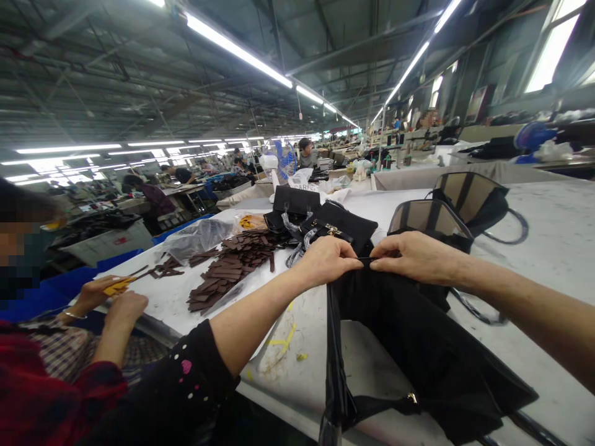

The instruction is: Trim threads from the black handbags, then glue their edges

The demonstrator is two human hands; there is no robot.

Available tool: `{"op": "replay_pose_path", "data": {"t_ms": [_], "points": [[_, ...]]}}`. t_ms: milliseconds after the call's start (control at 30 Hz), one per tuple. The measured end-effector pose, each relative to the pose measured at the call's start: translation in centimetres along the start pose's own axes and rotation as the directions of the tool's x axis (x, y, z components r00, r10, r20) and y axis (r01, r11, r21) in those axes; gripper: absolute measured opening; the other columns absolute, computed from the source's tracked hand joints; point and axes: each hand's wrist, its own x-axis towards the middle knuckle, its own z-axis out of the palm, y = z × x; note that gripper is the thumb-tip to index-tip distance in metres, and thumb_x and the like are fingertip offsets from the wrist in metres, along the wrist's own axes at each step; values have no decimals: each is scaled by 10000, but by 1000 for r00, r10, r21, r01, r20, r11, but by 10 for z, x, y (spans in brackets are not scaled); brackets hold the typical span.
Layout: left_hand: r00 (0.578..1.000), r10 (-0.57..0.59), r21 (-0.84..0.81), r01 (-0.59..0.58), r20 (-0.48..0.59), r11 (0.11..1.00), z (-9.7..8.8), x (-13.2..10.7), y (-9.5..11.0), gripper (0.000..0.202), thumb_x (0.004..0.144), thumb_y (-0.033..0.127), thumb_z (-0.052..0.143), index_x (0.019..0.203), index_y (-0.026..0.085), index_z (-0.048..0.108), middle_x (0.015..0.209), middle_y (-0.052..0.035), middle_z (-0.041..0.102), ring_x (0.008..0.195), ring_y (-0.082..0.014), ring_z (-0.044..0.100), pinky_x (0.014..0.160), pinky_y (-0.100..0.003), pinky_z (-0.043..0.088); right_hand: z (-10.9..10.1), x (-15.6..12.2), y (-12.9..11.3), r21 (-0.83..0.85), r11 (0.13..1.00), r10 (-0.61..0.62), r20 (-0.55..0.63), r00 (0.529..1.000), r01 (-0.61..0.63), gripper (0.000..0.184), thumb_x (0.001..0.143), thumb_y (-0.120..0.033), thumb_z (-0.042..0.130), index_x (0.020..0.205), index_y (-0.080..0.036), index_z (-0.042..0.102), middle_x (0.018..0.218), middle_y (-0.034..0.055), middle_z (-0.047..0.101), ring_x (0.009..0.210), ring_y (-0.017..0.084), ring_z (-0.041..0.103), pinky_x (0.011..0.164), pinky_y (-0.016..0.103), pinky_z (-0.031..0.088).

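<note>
A black bag [418, 347] lies opened out on the white table in front of me, with a small gold-coloured clasp on a strap low down. My left hand [328, 260] pinches the bag's upper edge between thumb and fingers. Close beside it, my right hand [406, 257] pinches the same edge, with a short dark stretch of it showing between the fingertips. Just beyond my hands sit finished-looking black handbags [341, 223] with gold hardware and plastic-wrapped handles. Two more black bags with beige panels [430, 217] stand behind my right hand.
Dark brown strips [227, 266] lie heaped on the white table [548, 260], near crumpled clear plastic [199, 238]. At the left, a co-worker's hands [109, 303] hold a yellow piece and a dark strip. A blue fan [284, 160] stands past the table's far end.
</note>
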Motion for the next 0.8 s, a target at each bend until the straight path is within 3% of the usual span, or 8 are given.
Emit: {"op": "replay_pose_path", "data": {"t_ms": [233,333,400,567,667,800], "points": [[996,45,141,-33,-80,989,7,-3,3,153,783,322,696,732,195,766,704,-6,723,676,-157,605,611,-251,392,19,10,-18,-345,938,-9,-97,995,-25,178,818,-213,517,739,-212,676,776,58,723,735,208,656,617,290,401],[994,46,204,-26,-96,979,7,-2,1,166,795,322,677,721,197,756,683,-8,713,650,-158,593,597,-261,368,22,14,-19,-391,919,-1,-128,992,-50,190,817,-206,496,774,-199,681,801,106,723,755,247,659,607,316,379],[995,67,231,-49,-71,972,4,-1,-1,182,804,344,671,732,201,757,708,-11,724,672,-164,608,604,-263,367,20,16,-18,-397,917,-5,-104,995,-37,191,830,-241,505,788,-213,689,786,93,724,739,246,663,597,314,382],[989,142,298,-125,-36,946,-1,-3,-2,180,826,337,656,762,202,758,721,-13,721,690,-167,616,626,-261,375,13,21,-16,-401,910,-109,20,994,107,207,863,-301,522,894,-262,723,835,38,742,816,221,681,673,294,434],[987,153,363,-127,-43,923,0,-5,0,204,835,338,642,736,191,744,682,-20,690,654,-168,591,611,-268,364,18,22,-20,-460,878,-137,28,990,134,233,859,-255,502,860,-216,732,896,104,748,877,279,686,735,345,451],[990,131,438,-94,-55,894,3,-6,5,209,825,313,625,711,179,738,674,-43,679,644,-185,586,620,-284,381,28,20,-28,-493,867,-101,-34,994,71,275,862,-256,484,906,-160,738,935,189,735,887,345,688,748,407,469]]}}
